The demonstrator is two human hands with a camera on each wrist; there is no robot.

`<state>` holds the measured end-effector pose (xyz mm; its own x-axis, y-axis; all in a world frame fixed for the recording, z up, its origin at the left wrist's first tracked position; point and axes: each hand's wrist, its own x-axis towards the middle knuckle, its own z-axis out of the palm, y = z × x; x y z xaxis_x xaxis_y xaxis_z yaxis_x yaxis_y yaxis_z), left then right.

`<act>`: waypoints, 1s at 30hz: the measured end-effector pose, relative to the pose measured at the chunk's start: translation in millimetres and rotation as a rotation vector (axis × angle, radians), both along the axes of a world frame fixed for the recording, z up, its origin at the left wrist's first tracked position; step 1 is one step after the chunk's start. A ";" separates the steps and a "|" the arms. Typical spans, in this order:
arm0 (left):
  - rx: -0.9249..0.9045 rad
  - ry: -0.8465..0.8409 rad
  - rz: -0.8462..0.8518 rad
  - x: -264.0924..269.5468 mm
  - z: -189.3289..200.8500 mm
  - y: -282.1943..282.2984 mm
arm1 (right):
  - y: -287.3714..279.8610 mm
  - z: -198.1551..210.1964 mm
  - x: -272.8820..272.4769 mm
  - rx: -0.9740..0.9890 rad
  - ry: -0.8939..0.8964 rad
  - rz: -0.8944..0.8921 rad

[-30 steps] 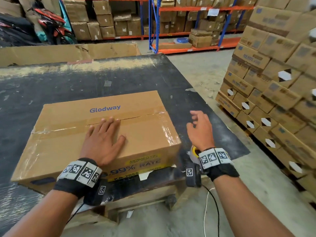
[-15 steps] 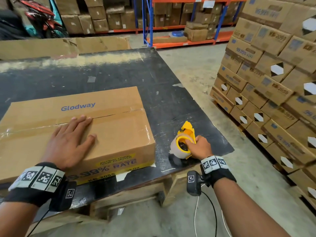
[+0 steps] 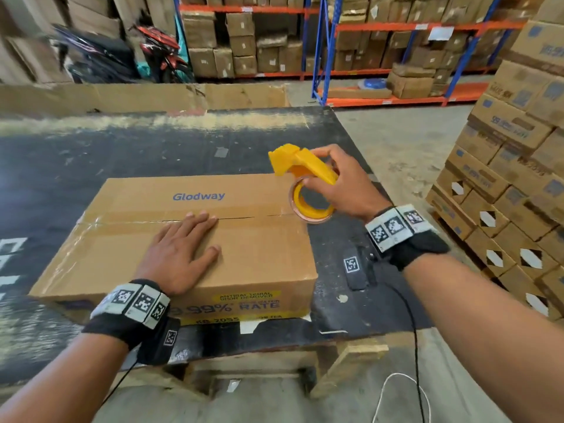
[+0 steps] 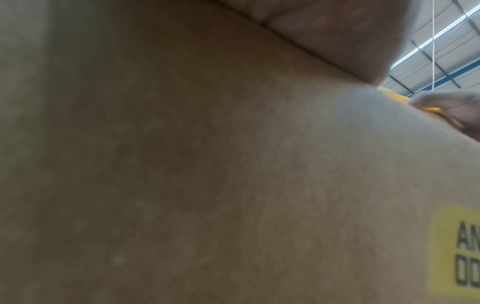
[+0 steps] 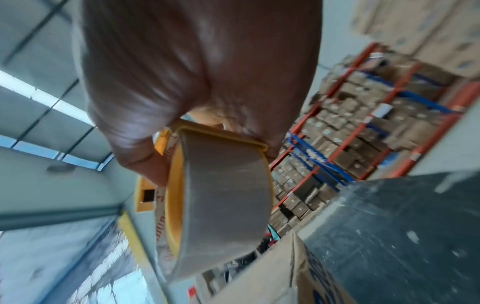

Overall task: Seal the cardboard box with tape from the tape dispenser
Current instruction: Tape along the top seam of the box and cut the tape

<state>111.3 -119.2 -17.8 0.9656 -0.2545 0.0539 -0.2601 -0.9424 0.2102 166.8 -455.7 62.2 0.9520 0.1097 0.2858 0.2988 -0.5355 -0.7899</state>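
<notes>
A brown cardboard box point(image 3: 250, 251) marked "Glodway" lies on the black table point(image 3: 152, 154), its top flaps closed along a centre seam. My left hand point(image 3: 180, 254) lies flat on the near flap, fingertips at the seam. My right hand point(image 3: 338, 184) grips a yellow tape dispenser point(image 3: 305, 172) with a roll of clear tape and holds it in the air over the box's right end. In the right wrist view my fingers point(image 5: 145, 144) curl round the dispenser point(image 5: 223, 197), above the box's corner point(image 5: 293, 271). The left wrist view is filled by the box's side point(image 4: 233, 185).
A pallet stack of cartons point(image 3: 512, 166) stands close on the right. Orange and blue shelving point(image 3: 335, 47) full of boxes lines the back, with a motorbike point(image 3: 158, 53) at the back left. A flat cardboard sheet point(image 3: 146, 96) leans behind the table. A cable point(image 3: 412, 346) hangs from my right wrist.
My right hand reached to the table's right edge, took hold of the tape dispenser and lifted it up over the box's right end. The left hand stayed flat on the box.
</notes>
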 end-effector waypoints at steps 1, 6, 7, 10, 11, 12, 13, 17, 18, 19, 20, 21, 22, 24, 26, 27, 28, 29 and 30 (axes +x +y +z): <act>0.001 0.003 0.000 0.0 0.2 -0.3 | 12.9 2.6 11.1 -0.088 -0.022 0.044; -0.011 -0.013 0.020 0.7 -2.8 0.6 | 50.2 -4.2 35.1 -0.288 0.009 0.203; -0.018 -0.004 0.014 0.7 -2.8 0.6 | 51.8 -6.8 36.2 -0.309 0.020 0.214; -0.097 0.036 0.004 -0.9 3.4 9.5 | 51.8 -9.8 35.8 -0.357 0.031 0.224; -0.121 0.042 0.017 -2.2 7.1 18.7 | 50.5 -11.0 36.3 -0.372 0.037 0.222; -0.131 0.042 0.045 -3.8 10.0 32.6 | 49.4 -11.5 36.5 -0.390 0.045 0.215; -0.127 0.035 0.085 -5.2 12.6 50.9 | 48.1 -12.2 37.2 -0.403 0.051 0.206; -0.049 -0.001 0.220 -5.7 16.9 139.7 | 47.0 -13.0 37.7 -0.416 0.069 0.188; -0.030 0.008 0.239 -5.5 15.7 156.5 | 48.5 -11.8 37.8 -0.424 0.079 0.188; -0.024 0.020 0.240 -5.6 13.1 168.4 | 50.1 -10.1 38.5 -0.439 0.087 0.190; -0.032 0.029 0.227 -5.8 9.6 176.0 | 53.5 -7.0 39.6 -0.465 0.094 0.194; -0.052 0.031 0.208 -6.2 5.5 180.4 | 59.7 -3.1 40.7 -0.495 0.099 0.202; -0.075 0.024 0.193 -6.7 1.6 182.2 | 69.2 1.5 42.0 -0.521 0.100 0.212; -0.124 -0.003 0.181 -5.4 -4.3 183.9 | 97.0 9.7 46.4 -0.542 0.089 0.243; -0.167 -0.025 0.178 -4.2 -6.7 184.3 | 137.1 15.7 51.9 -0.540 0.059 0.300; -0.186 -0.037 0.175 -3.9 -7.2 184.6 | 160.1 17.6 54.7 -0.525 0.042 0.338; -0.208 -0.047 0.171 -3.7 -7.7 185.3 | 184.3 18.8 57.8 -0.504 0.026 0.379; -0.231 -0.056 0.170 -3.8 -7.9 185.9 | 208.8 19.0 60.6 -0.482 0.013 0.419; -0.254 -0.061 0.170 -3.8 -8.2 186.6 | 232.8 18.6 63.1 -0.465 0.002 0.456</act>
